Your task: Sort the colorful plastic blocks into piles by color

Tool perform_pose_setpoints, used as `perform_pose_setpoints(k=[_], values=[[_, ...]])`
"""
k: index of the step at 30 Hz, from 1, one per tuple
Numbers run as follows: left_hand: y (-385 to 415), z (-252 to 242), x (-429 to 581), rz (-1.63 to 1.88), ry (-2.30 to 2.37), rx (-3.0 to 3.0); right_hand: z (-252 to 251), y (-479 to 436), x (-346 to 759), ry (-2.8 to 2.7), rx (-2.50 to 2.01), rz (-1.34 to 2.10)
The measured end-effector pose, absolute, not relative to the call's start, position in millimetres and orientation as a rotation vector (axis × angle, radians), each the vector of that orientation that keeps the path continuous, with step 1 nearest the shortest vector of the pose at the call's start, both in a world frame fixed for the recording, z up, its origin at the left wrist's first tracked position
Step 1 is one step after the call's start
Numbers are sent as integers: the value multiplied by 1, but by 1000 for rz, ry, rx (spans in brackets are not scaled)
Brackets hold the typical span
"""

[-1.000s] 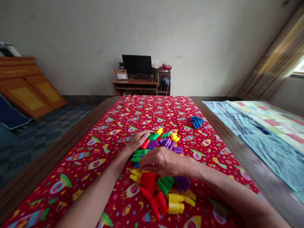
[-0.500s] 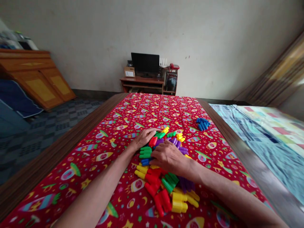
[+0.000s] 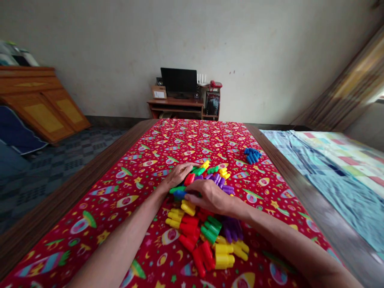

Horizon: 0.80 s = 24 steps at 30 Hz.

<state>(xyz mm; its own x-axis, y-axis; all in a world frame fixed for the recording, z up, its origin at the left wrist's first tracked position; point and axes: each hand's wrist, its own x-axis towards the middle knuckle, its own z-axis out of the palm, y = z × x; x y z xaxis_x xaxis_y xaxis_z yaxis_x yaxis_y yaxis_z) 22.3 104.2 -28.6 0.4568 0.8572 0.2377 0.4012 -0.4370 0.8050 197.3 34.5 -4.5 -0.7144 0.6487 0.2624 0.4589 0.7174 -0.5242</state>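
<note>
Shifted since earlier, one blurred blue block (image 3: 179, 195) is pinched by the right hand (image 3: 211, 196); unclear whether the left hand (image 3: 179, 175) grips.

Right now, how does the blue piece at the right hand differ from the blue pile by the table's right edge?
The blue piece is at the right hand; no hand touches the blue pile. The blue piece looks single; the blue pile is several pieces together. Shared: blue colour, and both are over the red cloth.
</note>
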Motion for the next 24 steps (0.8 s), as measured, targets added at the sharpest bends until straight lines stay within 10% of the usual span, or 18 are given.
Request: perform_pose_setpoints(k=[11, 24], values=[[92, -24, 29, 881, 887, 1940, -4, 79, 227, -1676, -991, 1094], [102, -32, 26, 882, 819, 2095, 15, 125, 360, -1987, -2013, -433]])
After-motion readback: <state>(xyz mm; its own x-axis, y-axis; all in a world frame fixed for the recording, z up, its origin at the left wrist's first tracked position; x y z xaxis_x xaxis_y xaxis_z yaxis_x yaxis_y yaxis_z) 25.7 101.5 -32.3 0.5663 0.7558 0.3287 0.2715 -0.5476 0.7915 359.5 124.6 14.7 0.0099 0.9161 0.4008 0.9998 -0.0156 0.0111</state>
